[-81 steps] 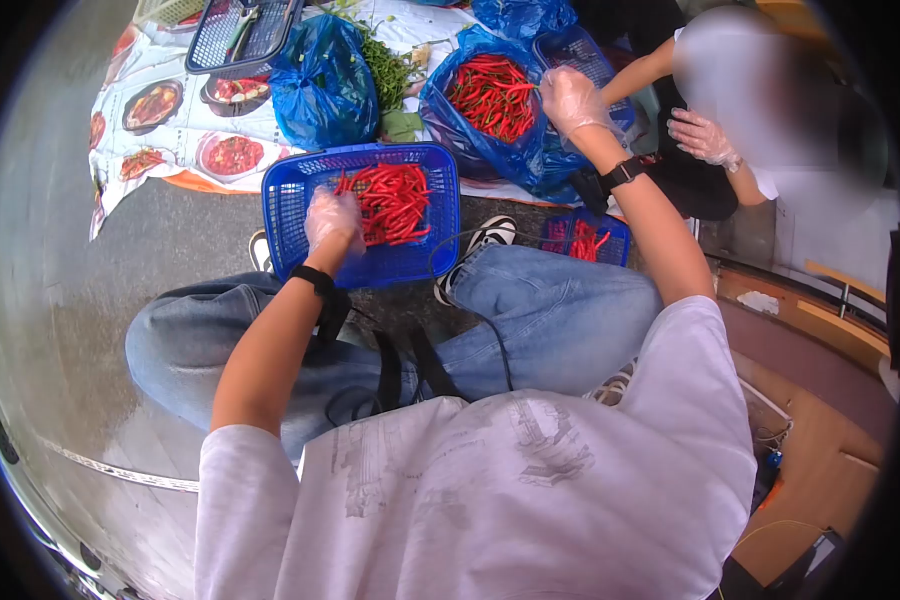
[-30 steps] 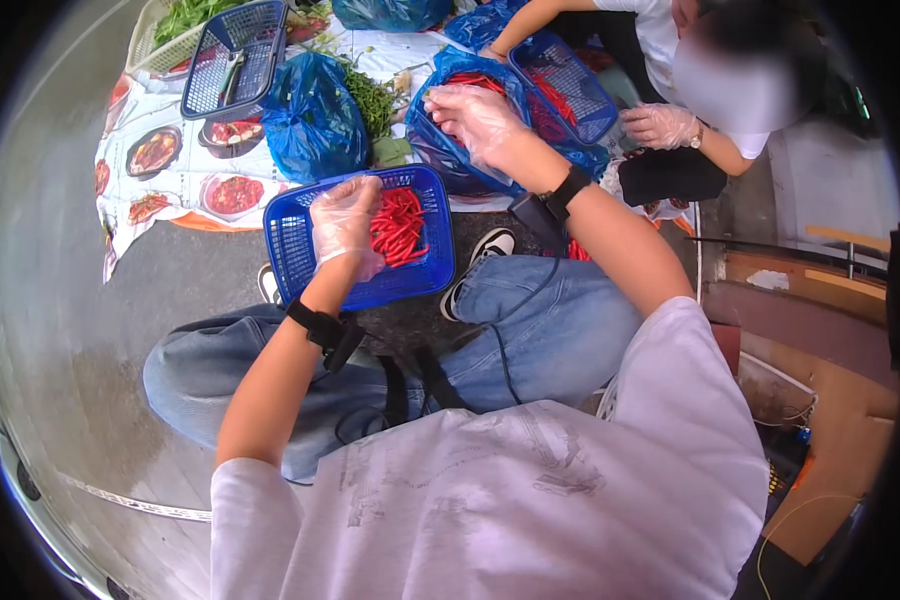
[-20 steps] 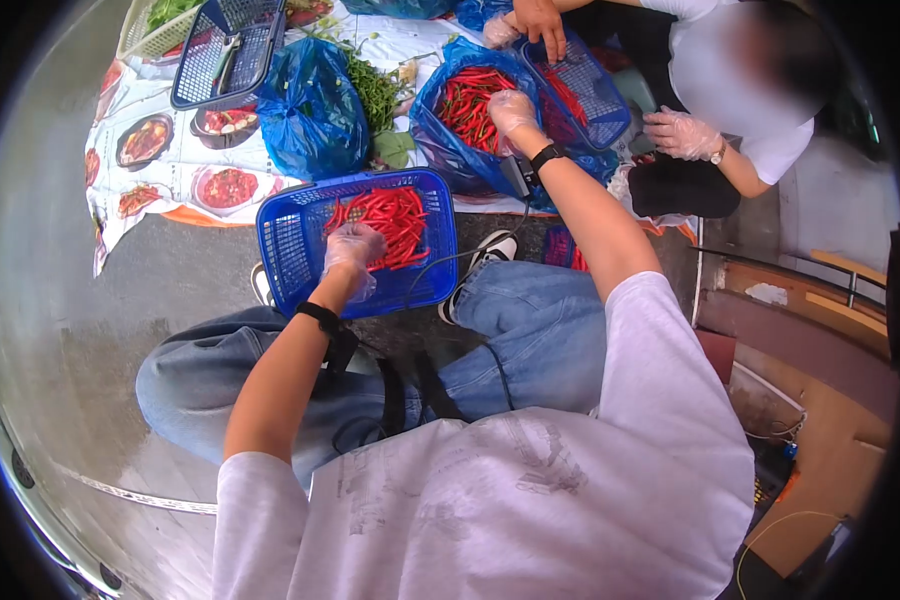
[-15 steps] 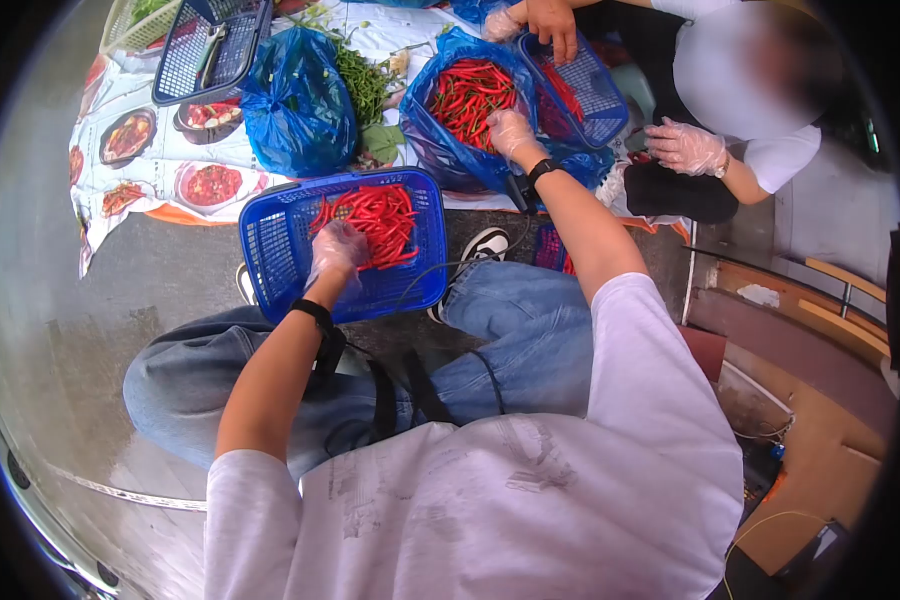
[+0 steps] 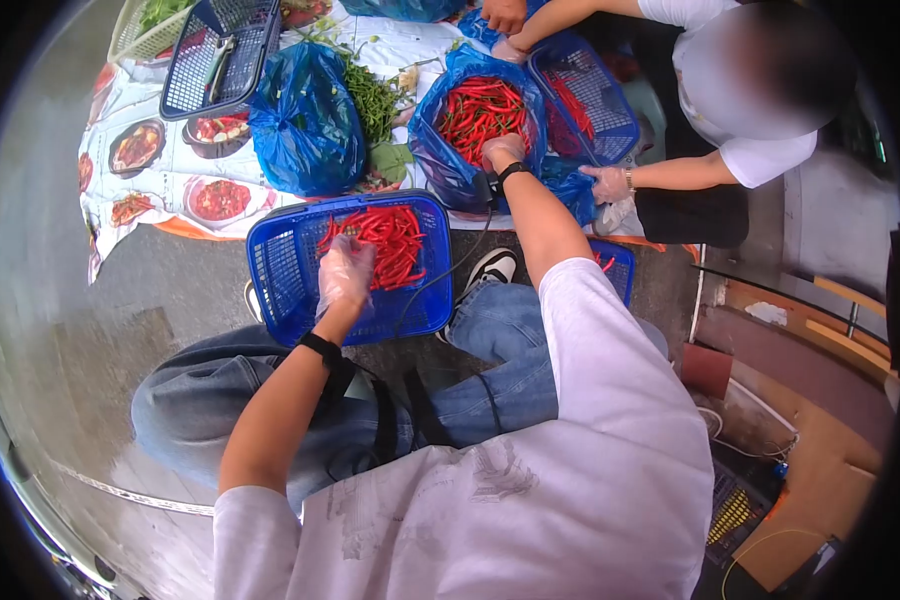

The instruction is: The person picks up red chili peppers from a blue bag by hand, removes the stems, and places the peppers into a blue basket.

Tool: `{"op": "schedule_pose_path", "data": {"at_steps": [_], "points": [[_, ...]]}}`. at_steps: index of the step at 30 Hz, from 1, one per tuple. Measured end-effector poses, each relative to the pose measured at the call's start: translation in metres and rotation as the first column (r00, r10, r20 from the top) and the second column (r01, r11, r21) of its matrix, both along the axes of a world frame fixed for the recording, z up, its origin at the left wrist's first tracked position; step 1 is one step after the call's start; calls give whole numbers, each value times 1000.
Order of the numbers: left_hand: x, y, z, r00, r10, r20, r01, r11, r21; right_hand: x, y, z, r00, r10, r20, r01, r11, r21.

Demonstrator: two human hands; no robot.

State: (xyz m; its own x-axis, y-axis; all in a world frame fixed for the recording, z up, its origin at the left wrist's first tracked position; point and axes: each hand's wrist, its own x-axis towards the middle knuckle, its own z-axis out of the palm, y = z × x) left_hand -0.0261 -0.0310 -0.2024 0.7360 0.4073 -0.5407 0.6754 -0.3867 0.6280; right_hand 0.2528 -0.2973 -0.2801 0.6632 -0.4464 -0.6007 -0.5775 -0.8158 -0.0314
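My left hand [image 5: 345, 273], in a clear plastic glove, rests inside a blue plastic basket [image 5: 275, 262] on the ground. Its fingers touch the pile of red chilies [image 5: 395, 240] there, and the glove hides whether they grip any. My right hand [image 5: 500, 152], also gloved and with a black wrist strap, reaches forward into an open blue plastic bag [image 5: 440, 160] full of red chilies [image 5: 480, 105]. Its fingers are curled into the near edge of that pile.
Another person crouches at the upper right, one gloved hand [image 5: 605, 185] near the bag and one on a second blue basket [image 5: 595, 110]. A tied blue bag [image 5: 305, 115], green chilies [image 5: 370, 95], a dark basket [image 5: 215, 45] and a printed sheet [image 5: 150, 165] lie ahead. My knees are below.
My right hand came back from the bag's far side, then pushed down into the bag's chilies. My left hand stayed in the basket. The other person's hand moved down beside the bag.
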Motion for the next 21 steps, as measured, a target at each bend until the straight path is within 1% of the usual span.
{"op": "schedule_pose_path", "data": {"at_steps": [1, 2, 3, 4, 5, 6, 8, 9, 11, 12, 13, 14, 16, 17, 18, 19, 20, 21], "points": [[0, -1, 1, 1000, 5, 30, -4, 999, -35, 1, 0, -5, 996, -89, 11, 89, 996, 24], [-2, -4, 1, 998, 9, 59, -4, 997, -72, -1, -5, -9, 996, -88, 9, 88, 996, 22], [1, -7, 6, 998, -6, 67, 9, 999, -42, -14, 6, 28, 990, -99, 98, 94, 994, 54], [4, -9, 5, 997, -4, 71, 8, 999, -47, -21, 11, 53, 976, -109, 189, 94, 992, 85], [5, -12, 5, 998, 4, 64, 2, 996, -90, -16, -2, 32, 971, -16, 238, 16, 1000, 5], [6, -14, 6, 998, 11, 56, -4, 991, -132, -17, -4, 36, 971, -15, 239, 15, 1000, 1], [5, -17, 12, 994, -10, 112, 23, 992, -120, -16, -11, 47, 996, 53, 75, -55, 998, 25], [6, -18, 11, 995, 6, 103, 10, 988, -152, -7, -17, 35, 997, 76, 32, -77, 996, 35], [0, -20, 5, 996, 26, 89, -7, 979, -203, -5, -10, 28, 998, 59, 30, -61, 997, 42], [-1, -18, 11, 995, 30, 92, -12, 981, -195, -5, -6, 23, 999, 35, 20, -36, 998, 45], [-3, -18, 18, 996, 15, 87, 1, 982, -190, -8, -2, 18, 996, 46, 77, -50, 998, 47], [-3, -17, 23, 997, 0, 83, 16, 982, -186, -7, 2, 14, 997, -20, 77, 15, 998, 69], [-4, -18, 16, 996, 17, 89, 3, 977, -213, 2, -4, -20, 993, -67, 96, 63, 997, 43], [-4, -19, 15, 991, 26, 134, 3, 977, -213, 9, -12, -35, 993, -71, 96, 66, 997, 46], [-3, -20, 16, 984, 33, 177, 6, 977, -214, 12, -18, -40, 979, 200, 41, -200, 980, 6], [-3, -19, 19, 982, -8, 189, 42, 984, -173, 13, -24, -45, 891, 453, -26, -453, 891, -21], [-3, -21, 17, 983, -15, 183, 48, 983, -180, 9, -28, -52, 895, 446, -35, -446, 894, -24], [1, -22, 14, 985, -4, 175, 40, 979, -200, 6, -22, -50, 982, 158, 104, -158, 987, -6]]}}
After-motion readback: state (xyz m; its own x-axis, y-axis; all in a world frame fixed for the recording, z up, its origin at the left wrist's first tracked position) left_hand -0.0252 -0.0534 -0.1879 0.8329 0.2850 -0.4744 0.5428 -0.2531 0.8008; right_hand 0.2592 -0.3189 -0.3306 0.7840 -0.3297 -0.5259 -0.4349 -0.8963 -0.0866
